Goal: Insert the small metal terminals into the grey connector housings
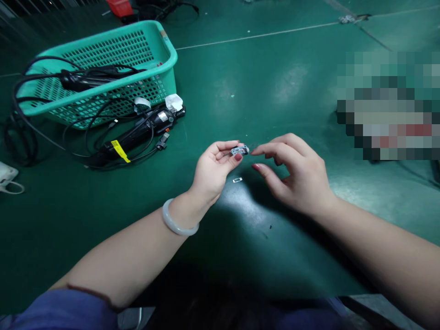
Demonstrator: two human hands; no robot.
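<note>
Between the thumb and fingers of my left hand [216, 166] is a small grey and black electronic part [239, 150]; its exact kind is too small to make out. My right hand [297, 172] hovers just to the right of it, index finger and thumb apart, with nothing visible between them. The index fingertip points at the part's right end, with a slight gap. Below the held part, a small flat white frame-shaped piece [237, 180] lies on the green table [220, 256].
A green plastic basket [168, 55] with black cables and a dark tool stands at the back left. In front of it lies a black power tool [137, 133] with a yellow tag and cables. A white object [7, 176] sits at the left edge; a blurred-out patch [392, 110] covers the right.
</note>
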